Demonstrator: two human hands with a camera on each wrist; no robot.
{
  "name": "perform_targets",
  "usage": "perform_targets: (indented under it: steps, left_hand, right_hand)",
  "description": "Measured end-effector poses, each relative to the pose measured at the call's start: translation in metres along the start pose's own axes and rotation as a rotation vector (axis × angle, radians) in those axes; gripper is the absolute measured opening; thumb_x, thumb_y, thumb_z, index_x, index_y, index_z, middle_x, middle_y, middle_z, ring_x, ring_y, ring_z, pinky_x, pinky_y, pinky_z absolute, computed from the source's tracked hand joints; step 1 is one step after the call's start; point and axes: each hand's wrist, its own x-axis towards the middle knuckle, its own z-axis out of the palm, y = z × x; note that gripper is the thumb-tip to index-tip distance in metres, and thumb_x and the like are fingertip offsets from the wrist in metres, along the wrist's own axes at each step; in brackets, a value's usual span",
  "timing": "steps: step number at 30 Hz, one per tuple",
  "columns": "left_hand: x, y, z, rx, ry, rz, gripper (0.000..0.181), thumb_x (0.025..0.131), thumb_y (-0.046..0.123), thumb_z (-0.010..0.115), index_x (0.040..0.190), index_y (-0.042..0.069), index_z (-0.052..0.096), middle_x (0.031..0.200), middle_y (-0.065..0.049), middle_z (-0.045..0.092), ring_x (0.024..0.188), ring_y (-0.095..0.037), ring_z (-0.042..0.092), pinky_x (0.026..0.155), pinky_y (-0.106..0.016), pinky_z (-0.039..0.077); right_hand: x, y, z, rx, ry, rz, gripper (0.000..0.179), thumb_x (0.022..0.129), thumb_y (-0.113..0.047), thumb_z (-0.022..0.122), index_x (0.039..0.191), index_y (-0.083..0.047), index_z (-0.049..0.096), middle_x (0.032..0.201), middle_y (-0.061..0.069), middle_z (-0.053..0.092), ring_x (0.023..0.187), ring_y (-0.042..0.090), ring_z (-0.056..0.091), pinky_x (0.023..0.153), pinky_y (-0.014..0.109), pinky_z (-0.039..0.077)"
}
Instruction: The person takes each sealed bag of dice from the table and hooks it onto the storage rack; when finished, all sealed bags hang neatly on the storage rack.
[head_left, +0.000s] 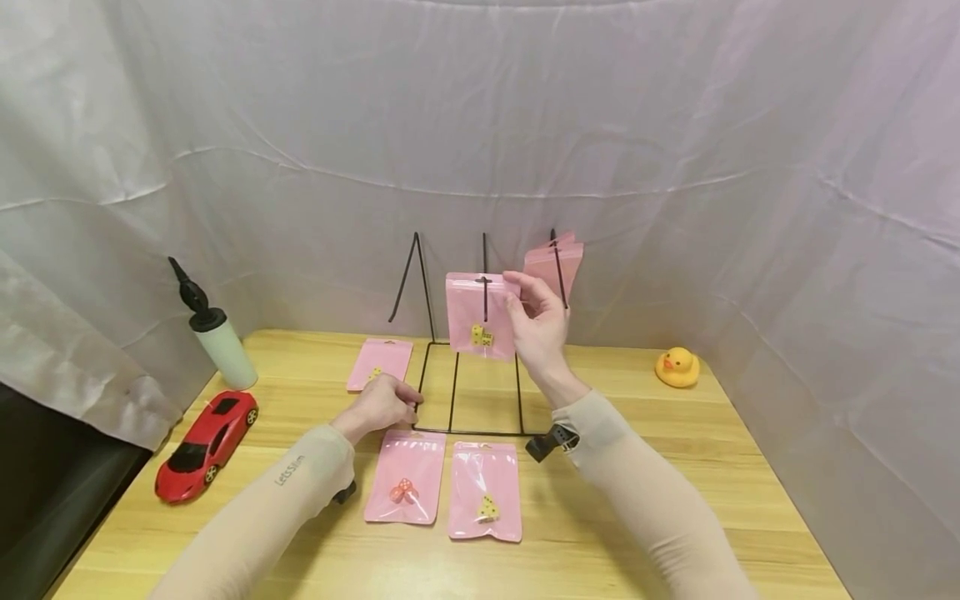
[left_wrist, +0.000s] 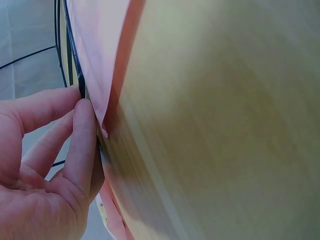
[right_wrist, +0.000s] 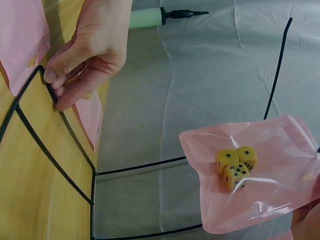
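My right hand (head_left: 542,329) pinches the upper right edge of a pink zip bag (head_left: 459,312) with yellow dice (right_wrist: 236,167) inside. The middle prong of a black wire display rack (head_left: 453,392) runs through this bag's hang hole, its tip in front of the bag. Thumb and fingers of my left hand (head_left: 381,403) pinch the rack's base wire at the front left corner, seen close up in the left wrist view. More pink bags (head_left: 572,260) hang on the right prong; the left prong (head_left: 403,279) carries none.
A bag of red dice (head_left: 405,492) and a bag of yellow dice (head_left: 487,508) lie before the rack, another pink bag (head_left: 390,354) to its left. Further left are a red toy car (head_left: 208,446) and a hand pump (head_left: 225,354). At right sits a rubber duck (head_left: 677,367).
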Motion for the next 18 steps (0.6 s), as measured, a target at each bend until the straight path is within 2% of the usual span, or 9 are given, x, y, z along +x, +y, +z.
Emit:
perform_targets:
  steps: [9,18]
  left_hand:
    - [-0.001,0.001,0.000,0.000,-0.010,0.005,0.038,0.084,0.002,0.087,0.122,0.005,0.086,0.124,-0.015,0.085,0.112,-0.025,0.075,0.106,-0.048,0.061]
    - [-0.003,0.002,0.001,-0.006,-0.009,-0.003,0.039,0.084,0.001,0.087,0.122,0.005,0.086,0.124,-0.015,0.085,0.110,-0.022,0.074,0.101,-0.041,0.062]
  right_hand:
    - [0.009,0.009,0.007,0.002,0.071,0.004,0.030,0.100,0.013,0.068,0.128,0.006,0.077,0.120,0.034,0.077,0.089,0.001,0.068,0.072,0.015,0.053]
    - [0.015,0.014,0.012,0.012,0.134,0.038,0.030,0.100,0.011,0.070,0.128,0.005,0.079,0.118,0.034,0.079,0.085,0.000,0.068,0.073,0.015,0.053]
